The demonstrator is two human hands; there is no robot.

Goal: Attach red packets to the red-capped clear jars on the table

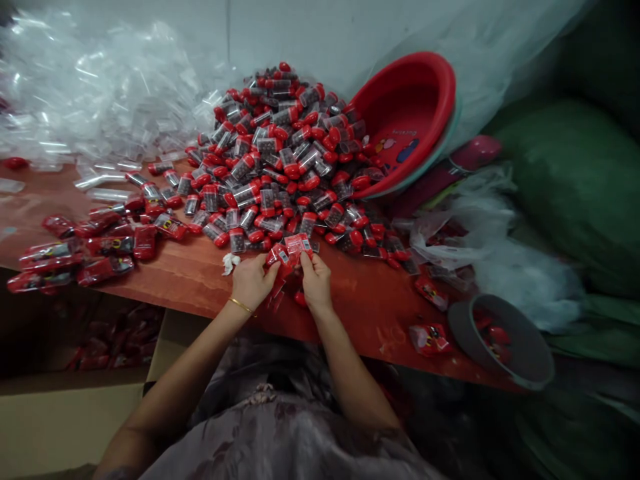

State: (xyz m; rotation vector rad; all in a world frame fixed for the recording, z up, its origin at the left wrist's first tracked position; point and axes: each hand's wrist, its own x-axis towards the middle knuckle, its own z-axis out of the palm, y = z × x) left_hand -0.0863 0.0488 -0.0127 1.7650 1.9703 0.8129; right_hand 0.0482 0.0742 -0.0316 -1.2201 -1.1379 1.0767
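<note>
My left hand [250,283], with a gold bangle at its wrist, pinches a small red printed wrapper [277,255] at the front of the table. Close beside it, my right hand [317,283] grips a red printed label [299,246] with a pale barcode patch between thumb and fingers. The two red pieces meet or overlap; whether they are joined I cannot tell. Just beyond both hands rises a big heap of small clear containers [270,157] with red caps and dark contents. A red cap [300,298] lies below the hands, partly hidden by my right one.
Red-wrapped packs [105,247] lie at the left, above an open carton [70,413] holding more. Clear plastic tubes [115,87] are heaped behind. A red basin [420,107] leans at the back right. A grey bowl [520,340] with red pieces sits at the right edge.
</note>
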